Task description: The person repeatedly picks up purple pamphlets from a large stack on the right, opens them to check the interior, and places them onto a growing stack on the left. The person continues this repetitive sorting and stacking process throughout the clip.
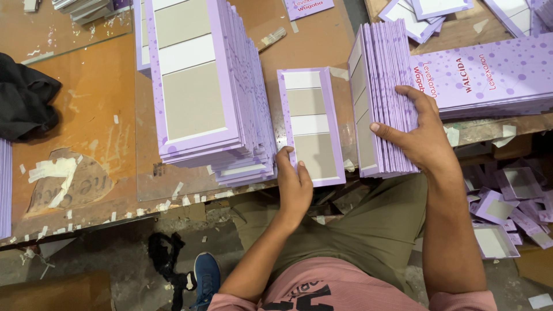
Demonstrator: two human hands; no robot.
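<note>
My left hand (294,183) grips the near end of a single flat lilac cardboard cover (311,124) with grey and white panels, lying on the table between two stacks. My right hand (416,135) is spread over the right side of an upright stack of lilac covers (381,98), thumb on its front face and fingers on its top edge. To the left lies a tall slanted pile of the same covers (210,86), panel side up.
The worn orange table (86,115) has paper scraps and tape bits. More dotted lilac sheets (495,75) lie at right, small lilac box parts (507,213) on the floor, a black cloth (26,98) at left, a brush (271,39) at the back.
</note>
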